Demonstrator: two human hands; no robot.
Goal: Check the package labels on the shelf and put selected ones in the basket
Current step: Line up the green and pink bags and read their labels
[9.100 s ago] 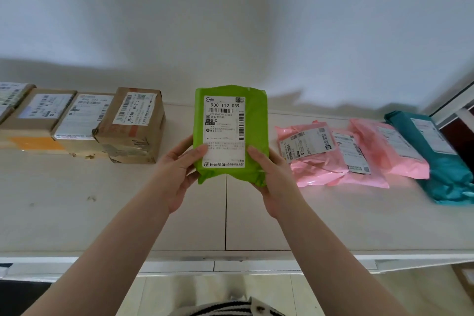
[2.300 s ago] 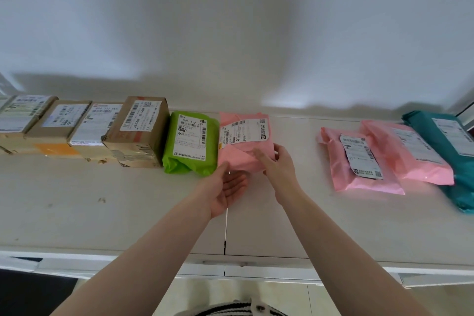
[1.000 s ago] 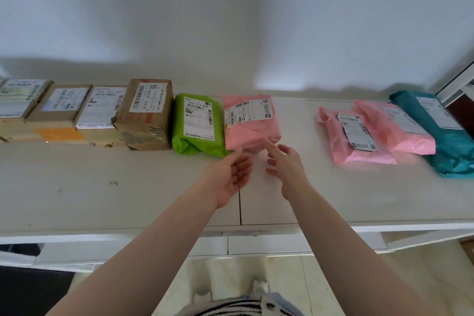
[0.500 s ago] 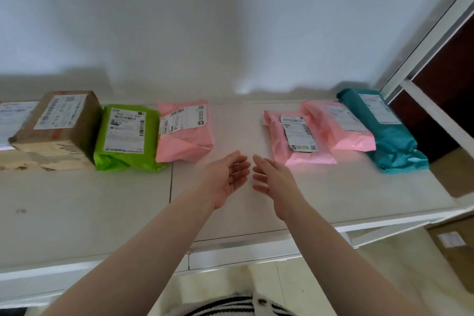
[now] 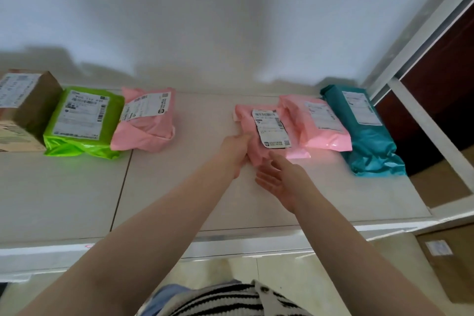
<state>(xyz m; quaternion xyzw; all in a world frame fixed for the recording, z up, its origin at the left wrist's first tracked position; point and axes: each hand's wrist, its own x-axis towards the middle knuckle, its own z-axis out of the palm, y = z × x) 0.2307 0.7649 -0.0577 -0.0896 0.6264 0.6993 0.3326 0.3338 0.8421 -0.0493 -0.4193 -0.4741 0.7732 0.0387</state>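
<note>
Beyond the hands rises a plain pale wall (image 5: 205, 13), grey-blue in soft, even light, with a broad dim shadow down its middle and darker shadow along its foot. Under the hands lies a white shelf (image 5: 64, 195), its surface split by a thin dark seam (image 5: 120, 187) to the left of the hands; its front edge runs below the wrists. To the right of the hands a white frame (image 5: 420, 41) slants up the wall, with a dark reddish-brown panel (image 5: 446, 79) behind it. Below the shelf edge, nearer than the hands, is a glossy light tiled floor (image 5: 287, 272), and a brown cardboard box (image 5: 451, 261) stands on it at lower right.
</note>
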